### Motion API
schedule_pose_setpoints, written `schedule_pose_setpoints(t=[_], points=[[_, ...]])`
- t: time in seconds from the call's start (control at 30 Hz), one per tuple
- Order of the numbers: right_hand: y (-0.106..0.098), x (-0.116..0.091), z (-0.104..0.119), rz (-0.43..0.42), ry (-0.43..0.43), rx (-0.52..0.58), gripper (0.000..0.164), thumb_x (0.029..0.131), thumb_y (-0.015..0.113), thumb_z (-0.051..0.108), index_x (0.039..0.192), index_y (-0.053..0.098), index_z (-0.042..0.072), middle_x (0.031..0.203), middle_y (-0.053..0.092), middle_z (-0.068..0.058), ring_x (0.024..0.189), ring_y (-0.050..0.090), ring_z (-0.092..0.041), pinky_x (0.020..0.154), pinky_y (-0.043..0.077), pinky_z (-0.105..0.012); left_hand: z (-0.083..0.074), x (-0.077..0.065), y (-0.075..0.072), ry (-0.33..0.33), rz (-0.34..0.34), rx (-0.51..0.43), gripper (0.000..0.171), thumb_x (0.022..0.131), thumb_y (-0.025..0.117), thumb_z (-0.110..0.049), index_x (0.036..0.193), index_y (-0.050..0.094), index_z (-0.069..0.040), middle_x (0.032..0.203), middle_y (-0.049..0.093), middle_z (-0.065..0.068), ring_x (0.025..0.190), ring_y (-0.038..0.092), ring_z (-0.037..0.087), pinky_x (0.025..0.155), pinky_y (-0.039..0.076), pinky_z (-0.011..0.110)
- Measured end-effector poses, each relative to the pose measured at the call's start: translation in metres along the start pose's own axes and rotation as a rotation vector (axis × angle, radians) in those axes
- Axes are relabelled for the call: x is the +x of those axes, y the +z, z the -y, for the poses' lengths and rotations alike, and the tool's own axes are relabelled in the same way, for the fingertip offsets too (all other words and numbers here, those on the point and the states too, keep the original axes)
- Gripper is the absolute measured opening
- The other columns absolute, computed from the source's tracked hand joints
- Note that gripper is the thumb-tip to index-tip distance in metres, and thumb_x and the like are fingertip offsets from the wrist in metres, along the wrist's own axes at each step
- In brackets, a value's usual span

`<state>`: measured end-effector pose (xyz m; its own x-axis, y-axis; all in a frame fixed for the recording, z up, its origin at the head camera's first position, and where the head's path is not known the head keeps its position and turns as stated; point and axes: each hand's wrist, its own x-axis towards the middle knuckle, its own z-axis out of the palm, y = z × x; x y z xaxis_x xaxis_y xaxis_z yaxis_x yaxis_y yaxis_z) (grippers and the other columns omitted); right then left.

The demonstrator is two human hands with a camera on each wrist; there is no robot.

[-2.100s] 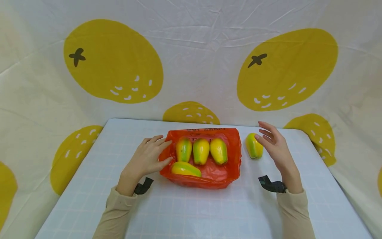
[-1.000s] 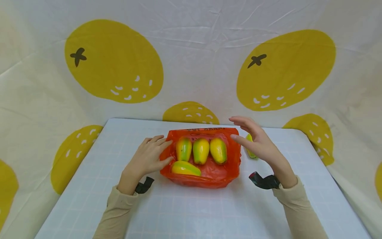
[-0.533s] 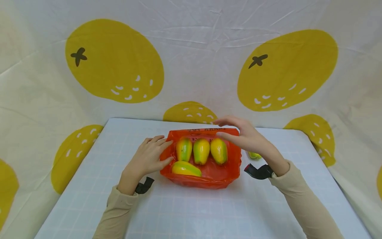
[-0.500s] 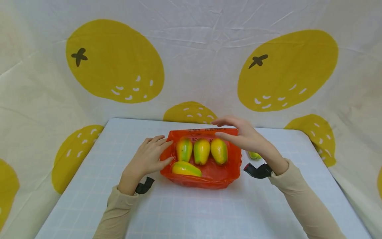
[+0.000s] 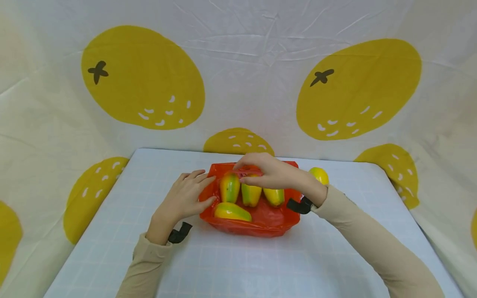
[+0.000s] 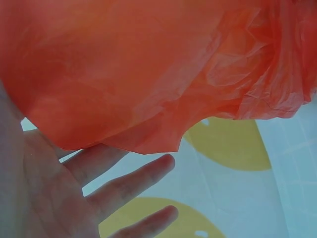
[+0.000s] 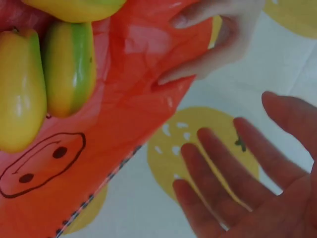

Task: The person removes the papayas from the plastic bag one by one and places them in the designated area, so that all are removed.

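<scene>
The red plastic bag (image 5: 270, 217) lies mouth-up with several yellow-green, papaya-like fruits inside, such as the left one (image 5: 230, 188) and the one lying sideways (image 5: 232, 211). At the bag's left rim, my left hand (image 5: 180, 196) has spread, relaxed fingers; its thumb and a finger overlap the red film in the right wrist view. Above the fruits hovers my right hand (image 5: 273, 171), fingers loosely bent and nothing held; it partly covers two fruits. The right wrist view shows its fingers (image 7: 237, 168) apart from the bag.
One more papaya-like fruit (image 5: 319, 175) lies on the table right of the bag, partly behind my right wrist. A white table (image 5: 238, 269) bears everything. Behind it hangs a pale cloth (image 5: 253, 82) printed with yellow fruit.
My right hand has moved left from beside the loose fruit to above the bag, bringing its sleeve across the table. My left hand, the bag and the fruits have stayed put.
</scene>
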<state>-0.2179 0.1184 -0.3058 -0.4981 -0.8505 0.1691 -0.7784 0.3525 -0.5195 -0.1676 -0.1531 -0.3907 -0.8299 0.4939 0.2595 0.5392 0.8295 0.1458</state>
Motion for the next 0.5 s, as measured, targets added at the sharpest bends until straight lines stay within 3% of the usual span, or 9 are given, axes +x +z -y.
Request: schedule_pose_setpoints(t=[0.17,0.5], points=[[0.008,0.016,0.003,0.113,-0.094,-0.001,0.031,0.094,0.067,0.016,0.124,0.064,0.009,0.12,0.064,0.002,0.113,0.057,-0.013,0.099,0.048,-0.037,-0.001,0.001,0.001,0.016,-0.02,-0.003,0.055,0.087,0.07,-0.039,0.13,0.065,-0.006,0.13,0.062,0.018,0.129,0.049,0.037,0.101,0.04,0.057],[0.05,0.04,0.008,0.451,0.02,-0.207,0.039,0.093,0.068,0.013,0.132,0.061,0.014,0.131,0.059,0.0,0.125,0.05,-0.018,0.108,0.041,-0.035,0.001,0.0,0.001,0.03,-0.027,0.004,0.051,0.087,0.067,-0.031,0.131,0.064,-0.006,0.129,0.063,0.013,0.13,0.048,0.036,0.1,0.041,0.056]])
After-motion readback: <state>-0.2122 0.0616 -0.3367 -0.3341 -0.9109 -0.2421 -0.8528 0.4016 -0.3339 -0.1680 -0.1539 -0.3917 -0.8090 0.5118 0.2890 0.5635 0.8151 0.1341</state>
